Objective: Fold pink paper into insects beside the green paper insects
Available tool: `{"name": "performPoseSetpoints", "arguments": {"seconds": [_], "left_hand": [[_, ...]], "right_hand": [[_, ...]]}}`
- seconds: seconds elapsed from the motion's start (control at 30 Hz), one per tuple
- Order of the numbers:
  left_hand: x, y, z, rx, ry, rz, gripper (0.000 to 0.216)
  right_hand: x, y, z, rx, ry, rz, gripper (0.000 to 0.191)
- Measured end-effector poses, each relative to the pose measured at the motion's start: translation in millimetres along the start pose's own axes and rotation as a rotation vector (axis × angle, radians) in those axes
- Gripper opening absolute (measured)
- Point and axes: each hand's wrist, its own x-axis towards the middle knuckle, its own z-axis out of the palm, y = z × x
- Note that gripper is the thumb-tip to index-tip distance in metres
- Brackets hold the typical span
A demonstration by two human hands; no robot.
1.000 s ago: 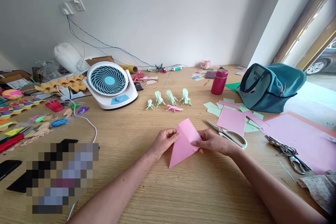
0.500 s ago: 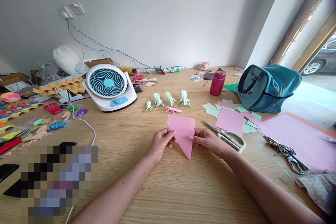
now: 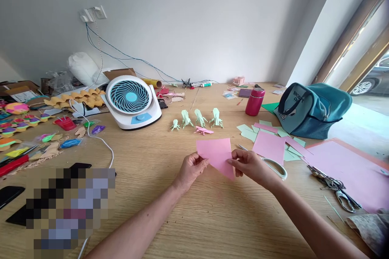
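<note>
A pink sheet of paper (image 3: 215,151) is held up between my two hands, its top edge level and its lower part tapering to a corner at the right. My left hand (image 3: 192,168) pinches its left side, thumb in front. At the right side, my right hand (image 3: 251,164) grips it the same way, and its fingers are partly behind the paper. Just beyond the sheet lies a small pink folded paper figure (image 3: 203,130). Behind that stand several light green origami figures (image 3: 200,117). Scissors (image 3: 275,168) lie beside my right hand, partly hidden by it.
To the right are pink and green paper pieces (image 3: 269,144), a bunch of keys (image 3: 332,184), a magenta flask (image 3: 254,101) and a teal bag (image 3: 313,109). A white fan (image 3: 133,101) stands at left, near a white cable (image 3: 105,145) and craft bits.
The paper has turned and tilted in my hands; its pointed lower corner has swung up and to the right. My right hand now covers more of the scissors. The camera view has shifted slightly.
</note>
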Motion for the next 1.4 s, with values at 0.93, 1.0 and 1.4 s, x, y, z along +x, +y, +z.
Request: {"name": "performPoseSetpoints", "arguments": {"seconds": [0.93, 1.0, 1.4], "left_hand": [[-26, 11, 15, 0.184, -0.273, 0.045, 0.027], [-26, 12, 16, 0.143, -0.282, 0.009, 0.026], [-26, 6, 16, 0.267, -0.207, 0.204, 0.021]], "right_hand": [[-59, 25, 29, -0.28, 0.254, -0.346, 0.048], [-59, 25, 31, -0.179, 0.157, -0.283, 0.044], [-58, 27, 31, 0.273, 0.313, -0.064, 0.037]]}}
